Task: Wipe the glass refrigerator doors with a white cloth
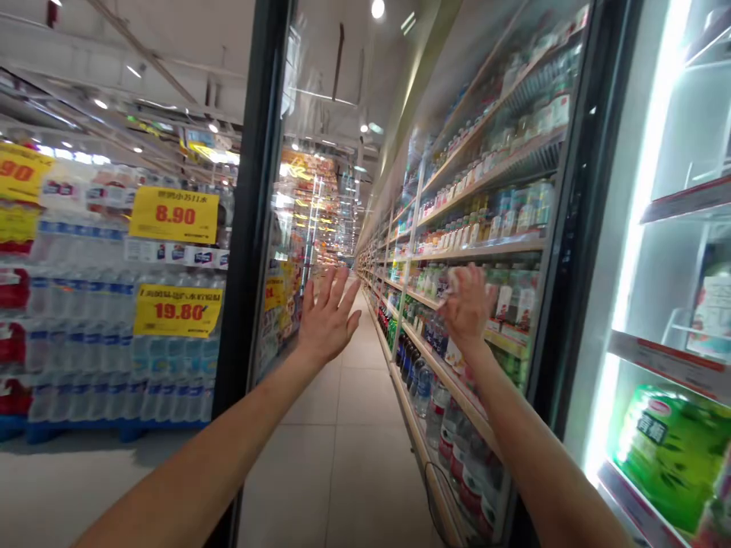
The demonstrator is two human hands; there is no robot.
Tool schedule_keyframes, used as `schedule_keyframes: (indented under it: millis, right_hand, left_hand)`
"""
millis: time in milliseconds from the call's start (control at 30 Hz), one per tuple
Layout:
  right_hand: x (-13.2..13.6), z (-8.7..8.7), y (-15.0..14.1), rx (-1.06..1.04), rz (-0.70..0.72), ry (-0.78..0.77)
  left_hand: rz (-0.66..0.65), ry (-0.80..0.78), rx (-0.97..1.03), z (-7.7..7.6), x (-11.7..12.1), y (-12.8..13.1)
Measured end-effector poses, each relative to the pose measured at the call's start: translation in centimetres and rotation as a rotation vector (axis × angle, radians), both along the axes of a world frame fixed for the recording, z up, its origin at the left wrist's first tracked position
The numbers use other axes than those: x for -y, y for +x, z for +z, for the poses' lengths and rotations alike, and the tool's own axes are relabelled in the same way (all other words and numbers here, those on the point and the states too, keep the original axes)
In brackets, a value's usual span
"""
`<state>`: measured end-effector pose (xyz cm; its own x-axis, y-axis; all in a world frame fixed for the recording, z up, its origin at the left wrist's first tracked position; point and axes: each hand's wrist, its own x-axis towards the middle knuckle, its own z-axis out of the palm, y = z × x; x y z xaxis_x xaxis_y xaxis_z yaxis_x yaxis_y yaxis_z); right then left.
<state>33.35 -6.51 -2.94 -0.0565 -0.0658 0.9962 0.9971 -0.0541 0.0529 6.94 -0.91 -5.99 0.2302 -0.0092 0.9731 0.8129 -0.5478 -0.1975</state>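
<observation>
An open glass fridge door (pixel 320 190) with a black frame stands in front of me. My left hand (pixel 328 320) lies flat against the glass with its fingers spread and holds nothing. My right hand (pixel 468 308) is raised against the same pane further right. Its fingers close over a small white cloth (pixel 453 283), which only peeks out at the fingertips. Through the glass I see the tiled aisle and long shelves of bottled drinks (pixel 485 221).
The lit fridge interior (pixel 674 304) is at the right, with shelves and green packs (pixel 674 449) low down. At the left stand stacked water bottles (pixel 114 358) with yellow price signs (pixel 174 215). The tiled floor (pixel 343 457) runs ahead.
</observation>
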Motion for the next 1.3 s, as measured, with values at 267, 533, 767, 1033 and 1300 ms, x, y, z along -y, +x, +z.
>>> schedule_keyframes:
  millis: [267, 533, 767, 1033, 1300]
  right_hand:
    - [0.4, 0.6, 1.5, 0.059, -0.013, -0.045]
    - [1.6, 1.2, 5.6, -0.494, 0.028, 0.233]
    - [0.9, -0.7, 2.9, 0.164, 0.010, -0.120]
    - [1.8, 1.1, 7.3, -0.498, 0.024, 0.184]
    - [-0.2, 1.8, -0.9, 0.212, 0.017, -0.114]
  left_hand:
    - [0.005, -0.014, -0.005, -0.1, 0.1, -0.1]
    - [0.008, -0.010, -0.008, 0.0, 0.2, 0.0]
    - [-0.005, -0.023, -0.001, 0.0, 0.2, 0.0]
    - [-0.037, -0.017, 0.008, -0.1, 0.2, 0.0]
    - [-0.024, -0.009, 0.009, -0.2, 0.0, 0.2]
